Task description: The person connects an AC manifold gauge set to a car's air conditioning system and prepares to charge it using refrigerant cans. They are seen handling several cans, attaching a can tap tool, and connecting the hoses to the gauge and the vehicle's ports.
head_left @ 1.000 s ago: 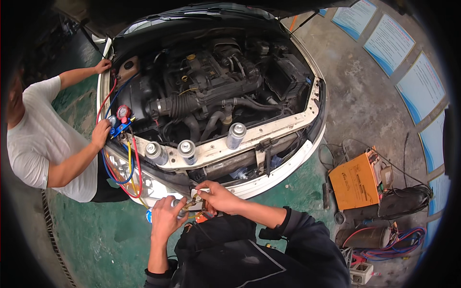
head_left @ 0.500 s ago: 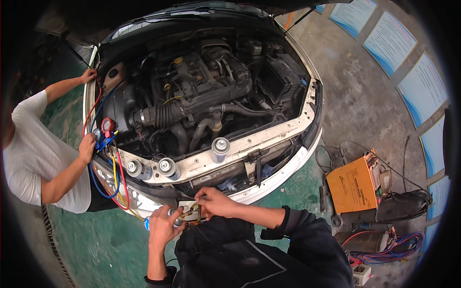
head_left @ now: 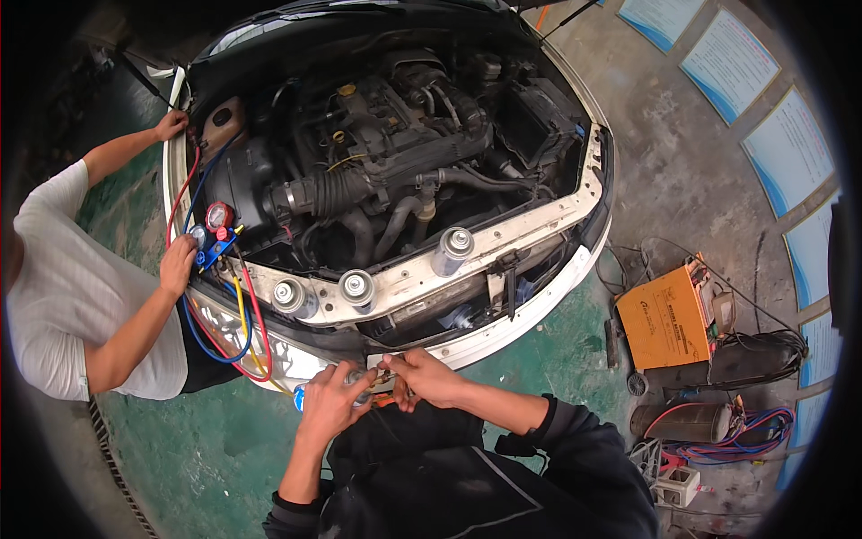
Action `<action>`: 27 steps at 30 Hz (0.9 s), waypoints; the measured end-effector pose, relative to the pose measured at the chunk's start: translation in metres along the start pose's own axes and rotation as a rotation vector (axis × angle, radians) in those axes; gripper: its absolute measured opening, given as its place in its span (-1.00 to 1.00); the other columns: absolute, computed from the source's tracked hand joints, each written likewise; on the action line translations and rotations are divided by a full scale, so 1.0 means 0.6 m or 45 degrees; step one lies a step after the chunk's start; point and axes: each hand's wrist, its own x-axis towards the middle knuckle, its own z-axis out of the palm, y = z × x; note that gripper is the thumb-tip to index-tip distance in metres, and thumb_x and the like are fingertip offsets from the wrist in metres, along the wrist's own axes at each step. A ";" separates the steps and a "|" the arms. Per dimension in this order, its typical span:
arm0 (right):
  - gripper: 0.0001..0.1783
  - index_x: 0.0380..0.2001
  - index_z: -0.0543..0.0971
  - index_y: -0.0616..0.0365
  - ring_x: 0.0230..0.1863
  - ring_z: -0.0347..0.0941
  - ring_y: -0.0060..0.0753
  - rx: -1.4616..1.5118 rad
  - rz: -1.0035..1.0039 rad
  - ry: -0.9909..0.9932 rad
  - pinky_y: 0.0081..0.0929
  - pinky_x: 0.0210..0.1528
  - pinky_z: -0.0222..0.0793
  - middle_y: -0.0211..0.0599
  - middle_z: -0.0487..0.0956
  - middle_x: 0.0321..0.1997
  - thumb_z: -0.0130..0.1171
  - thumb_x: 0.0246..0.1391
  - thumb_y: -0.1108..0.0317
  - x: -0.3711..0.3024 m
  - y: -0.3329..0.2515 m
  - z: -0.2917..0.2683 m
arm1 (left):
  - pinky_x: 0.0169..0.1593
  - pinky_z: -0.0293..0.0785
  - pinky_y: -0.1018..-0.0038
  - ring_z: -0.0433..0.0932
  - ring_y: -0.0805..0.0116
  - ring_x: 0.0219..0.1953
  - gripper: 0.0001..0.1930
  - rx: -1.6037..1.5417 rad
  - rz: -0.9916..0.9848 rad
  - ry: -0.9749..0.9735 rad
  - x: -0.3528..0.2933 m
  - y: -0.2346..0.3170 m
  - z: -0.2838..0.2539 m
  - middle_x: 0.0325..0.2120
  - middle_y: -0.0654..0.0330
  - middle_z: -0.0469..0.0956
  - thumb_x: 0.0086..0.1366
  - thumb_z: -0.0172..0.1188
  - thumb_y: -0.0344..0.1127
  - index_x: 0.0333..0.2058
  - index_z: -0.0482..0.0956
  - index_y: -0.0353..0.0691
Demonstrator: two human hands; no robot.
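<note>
My left hand is wrapped round a spray-type can, tilted on its side. The can's blue end shows left of my fingers, and its silvery end faces my other hand. Close against that end, my right hand has its fingers bent and pressed together; what they hold is hidden. Something orange shows below, between the hands. Both hands are just in front of the white car's bumper. Beyond them, three silver-topped cans stand on the car's front crossmember: left, middle and right.
At left, a person in a white shirt holds a gauge manifold with red, blue and yellow hoses. The engine bay lies open. An orange box-shaped machine, a cylinder and coiled hoses stand at right.
The brass-coloured fitting between my hands is now covered by my fingers. My right hand has closed in toward the can. The whole view has shifted, so the car appears farther right.
</note>
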 end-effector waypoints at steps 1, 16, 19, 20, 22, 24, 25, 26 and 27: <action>-0.63 0.06 0.43 0.32 -0.62 0.54 -0.25 -0.085 0.042 0.022 -0.29 -0.61 0.45 -0.11 0.55 -0.49 0.03 0.40 0.23 -0.008 -0.012 0.013 | -0.27 0.58 0.23 0.60 0.11 -0.25 -0.44 0.001 -0.014 0.003 -0.009 -0.013 -0.001 -0.18 0.22 0.50 -0.04 0.48 -0.18 0.03 0.60 0.16; -0.63 0.11 0.46 0.31 -0.63 0.53 -0.52 0.017 -0.037 0.189 -0.47 -0.54 0.43 -0.15 0.52 -0.64 0.07 0.38 0.29 -0.003 0.005 0.061 | -0.33 0.60 0.28 0.60 0.16 -0.23 -0.53 -0.151 0.198 0.096 -0.054 -0.074 0.002 -0.15 0.23 0.49 0.02 0.44 -0.19 -0.03 0.59 0.09; -0.66 0.14 0.42 0.29 -0.68 0.49 -0.39 -0.414 -0.233 0.323 -0.39 -0.54 0.42 -0.17 0.46 -0.69 -0.05 0.42 0.32 -0.010 -0.004 0.078 | -0.33 0.60 0.29 0.60 0.16 -0.23 -0.52 -0.160 0.206 0.120 -0.060 -0.083 0.009 -0.14 0.23 0.49 0.02 0.43 -0.18 -0.02 0.59 0.09; -0.64 0.15 0.41 0.24 -0.57 0.53 -0.18 -1.067 -0.568 0.420 -0.32 -0.43 0.49 -0.16 0.50 -0.56 0.05 0.35 0.36 -0.022 -0.016 0.081 | -0.33 0.60 0.29 0.60 0.16 -0.23 -0.52 -0.158 0.193 0.124 -0.064 -0.088 0.009 -0.14 0.23 0.49 0.02 0.43 -0.18 -0.02 0.59 0.09; -0.60 0.14 0.43 0.23 -0.44 0.56 -0.11 -1.395 -0.877 0.333 -0.29 -0.34 0.51 -0.16 0.53 -0.45 0.14 0.28 0.36 -0.028 -0.037 0.076 | -0.33 0.60 0.28 0.60 0.16 -0.23 -0.51 -0.163 0.119 0.139 -0.070 -0.095 0.012 -0.15 0.23 0.49 0.01 0.43 -0.17 -0.01 0.58 0.09; -0.44 0.13 0.46 0.17 -0.13 0.55 -0.01 -1.752 -0.994 0.099 -0.24 -0.14 0.52 -0.16 0.55 -0.18 0.35 0.05 0.34 -0.040 -0.050 0.069 | -0.33 0.61 0.27 0.61 0.16 -0.22 -0.51 -0.153 0.151 0.147 -0.072 -0.105 0.011 -0.16 0.23 0.49 0.01 0.42 -0.16 -0.01 0.58 0.09; -0.44 0.13 0.46 0.17 -0.13 0.55 -0.01 -1.754 -0.992 0.095 -0.24 -0.14 0.52 -0.16 0.55 -0.18 0.35 0.05 0.34 -0.038 -0.052 0.066 | -0.33 0.61 0.27 0.61 0.16 -0.22 -0.50 -0.145 0.201 0.152 -0.071 -0.107 0.010 -0.16 0.23 0.49 0.01 0.42 -0.16 -0.01 0.58 0.09; -0.45 0.13 0.47 0.17 -0.15 0.55 0.01 -1.799 -1.033 0.123 -0.22 -0.14 0.52 -0.17 0.56 -0.19 0.35 0.05 0.33 -0.031 -0.053 0.061 | -0.33 0.61 0.27 0.61 0.16 -0.22 -0.50 -0.147 0.196 0.153 -0.071 -0.107 0.010 -0.16 0.23 0.49 0.01 0.42 -0.16 -0.01 0.58 0.09; -0.45 0.12 0.47 0.18 -0.17 0.55 0.03 -1.843 -1.076 0.151 -0.20 -0.14 0.52 -0.18 0.56 -0.21 0.35 0.05 0.33 -0.022 -0.052 0.057 | -0.32 0.61 0.27 0.61 0.16 -0.21 -0.50 -0.164 0.178 0.148 -0.072 -0.107 0.009 -0.17 0.23 0.49 0.02 0.42 -0.15 -0.01 0.58 0.09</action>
